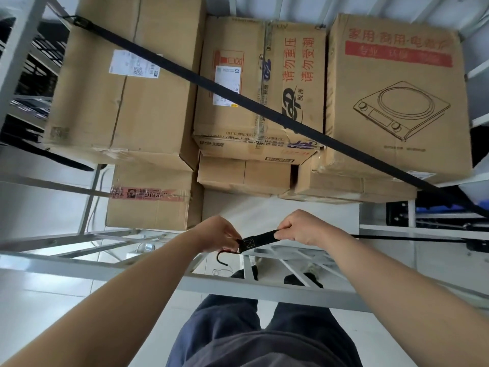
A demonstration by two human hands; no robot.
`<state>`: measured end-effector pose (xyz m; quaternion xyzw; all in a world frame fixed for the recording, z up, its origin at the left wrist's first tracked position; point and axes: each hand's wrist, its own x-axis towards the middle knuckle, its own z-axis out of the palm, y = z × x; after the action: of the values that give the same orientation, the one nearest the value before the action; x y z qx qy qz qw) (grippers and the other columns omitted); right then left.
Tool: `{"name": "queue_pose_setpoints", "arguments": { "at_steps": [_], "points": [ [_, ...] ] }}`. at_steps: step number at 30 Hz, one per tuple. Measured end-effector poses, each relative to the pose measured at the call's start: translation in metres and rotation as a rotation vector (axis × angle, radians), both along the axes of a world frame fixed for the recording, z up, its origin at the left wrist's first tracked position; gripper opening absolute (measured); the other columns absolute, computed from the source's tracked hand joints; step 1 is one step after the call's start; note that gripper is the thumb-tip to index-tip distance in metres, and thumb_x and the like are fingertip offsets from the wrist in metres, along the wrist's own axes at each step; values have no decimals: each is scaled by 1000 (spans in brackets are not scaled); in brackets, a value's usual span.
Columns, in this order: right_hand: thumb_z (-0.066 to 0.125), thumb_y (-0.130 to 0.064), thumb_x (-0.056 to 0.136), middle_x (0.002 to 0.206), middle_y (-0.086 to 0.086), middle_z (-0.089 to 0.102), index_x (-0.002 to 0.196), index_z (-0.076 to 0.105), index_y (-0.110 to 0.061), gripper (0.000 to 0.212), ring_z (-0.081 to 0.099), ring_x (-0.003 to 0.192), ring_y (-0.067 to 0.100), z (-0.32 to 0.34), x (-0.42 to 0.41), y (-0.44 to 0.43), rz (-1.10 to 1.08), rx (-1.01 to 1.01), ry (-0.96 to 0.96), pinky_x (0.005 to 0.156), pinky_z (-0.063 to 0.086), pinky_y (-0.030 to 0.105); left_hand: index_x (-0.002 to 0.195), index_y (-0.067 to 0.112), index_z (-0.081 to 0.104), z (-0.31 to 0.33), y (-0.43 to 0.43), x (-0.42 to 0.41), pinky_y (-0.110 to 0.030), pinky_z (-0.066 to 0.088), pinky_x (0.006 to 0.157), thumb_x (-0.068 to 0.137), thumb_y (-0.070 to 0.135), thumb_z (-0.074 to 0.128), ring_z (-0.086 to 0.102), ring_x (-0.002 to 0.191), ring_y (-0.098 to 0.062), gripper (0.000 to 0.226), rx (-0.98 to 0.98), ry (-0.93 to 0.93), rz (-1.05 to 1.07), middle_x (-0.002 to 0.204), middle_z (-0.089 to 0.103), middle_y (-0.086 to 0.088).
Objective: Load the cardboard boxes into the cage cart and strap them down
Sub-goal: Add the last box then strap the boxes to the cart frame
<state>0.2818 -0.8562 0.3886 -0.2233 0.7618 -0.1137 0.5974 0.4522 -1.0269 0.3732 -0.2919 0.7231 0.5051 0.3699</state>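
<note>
Pinching a crosswise strap (260, 241), hands (217, 234) (301, 229) hold its hook (222, 256) leftward.

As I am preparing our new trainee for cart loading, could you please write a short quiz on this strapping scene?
1. True or false: a black strap already runs diagonally across the cardboard boxes.
2. The left hand and right hand both grip a second strap. Which is nearer its hook? A) left B) right
3. Fill in: the right-most box bears a line drawing of a ____.
Key: 1 true; 2 A; 3 cooktop.
</note>
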Motion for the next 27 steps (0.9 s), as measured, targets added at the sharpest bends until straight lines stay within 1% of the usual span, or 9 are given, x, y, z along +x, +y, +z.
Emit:
{"name": "queue_pose_setpoints", "arguments": {
  "at_steps": [2, 5, 9, 12, 16, 19, 21, 23, 27],
  "points": [
    [68, -25, 85, 63, -13, 53, 95, 74, -15, 15, 48, 59, 2, -6, 2, 2, 16, 16, -2, 55, 35, 17, 95, 15, 76, -10, 7, 4, -18, 51, 63, 79, 14, 74, 61, 64, -8, 16, -39, -17, -15, 76, 72, 4],
    [68, -25, 84, 64, -9, 57, 92, 75, -15, 15, 49, 59, 5, -15, 8, 6, 53, 44, -16, 55, 37, 17, 94, 15, 77, -19, 17, 7, -28, 55, 76, 78, 14, 74, 66, 75, -13, 16, -70, -31, -82, 84, 74, -1],
    [67, -24, 84, 60, -6, 58, 86, 75, -18, 11, 47, 55, 5, -22, 23, 1, 29, 17, -44, 52, 36, 16, 100, 15, 75, -21, 3, 12, -22, 46, 76, 81, 16, 74, 63, 86, -11, 20, -128, -32, -165, 98, 73, 2],
    [65, -24, 86, 66, -3, 62, 90, 76, -12, 16, 52, 60, 7, -24, 41, -18, 22, -46, -78, 60, 43, 20, 102, 18, 75, -14, -30, 22, -23, 40, 77, 82, 19, 73, 58, 89, -10, 20, -213, -49, -219, 97, 70, 4],
    [66, -23, 86, 90, 9, 71, 95, 75, -7, 21, 63, 85, 22, -32, 68, -54, 20, -114, -120, 80, 50, 32, 96, 21, 77, -9, -69, 47, -27, 41, 78, 79, 19, 75, 58, 91, -13, 17, -304, -87, -228, 90, 68, 6],
    [64, -20, 88, 62, 5, 53, 80, 73, -4, 20, 45, 61, 19, -35, 84, -71, 64, -113, -153, 58, 36, 28, 97, 21, 77, -12, -79, 67, -25, 41, 78, 80, 22, 75, 59, 92, -13, 17, -341, -118, -264, 93, 68, 4],
    [63, -18, 88, 52, -1, 42, 85, 70, 4, 24, 33, 59, 17, -38, 87, -73, 68, -83, -157, 55, 27, 27, 97, 21, 77, -15, -76, 73, -26, 43, 77, 81, 24, 75, 60, 91, -13, 17, -330, -125, -267, 93, 69, 4],
    [63, -17, 86, 50, -2, 40, 85, 67, 8, 26, 32, 57, 16, -40, 80, -68, 54, -36, -155, 56, 28, 25, 98, 20, 77, -19, -66, 72, -29, 48, 82, 80, 23, 75, 62, 91, -14, 18, -283, -122, -250, 95, 71, 3],
    [68, -22, 85, 45, -8, 48, 54, 62, -20, 31, 41, 40, 3, -36, 57, -53, 117, 65, -135, 50, 33, 19, 97, 19, 76, -22, -43, 59, -25, 49, 72, 78, 20, 76, 63, 83, -14, 19, -185, -121, -223, 89, 71, 4]
  ]
}}
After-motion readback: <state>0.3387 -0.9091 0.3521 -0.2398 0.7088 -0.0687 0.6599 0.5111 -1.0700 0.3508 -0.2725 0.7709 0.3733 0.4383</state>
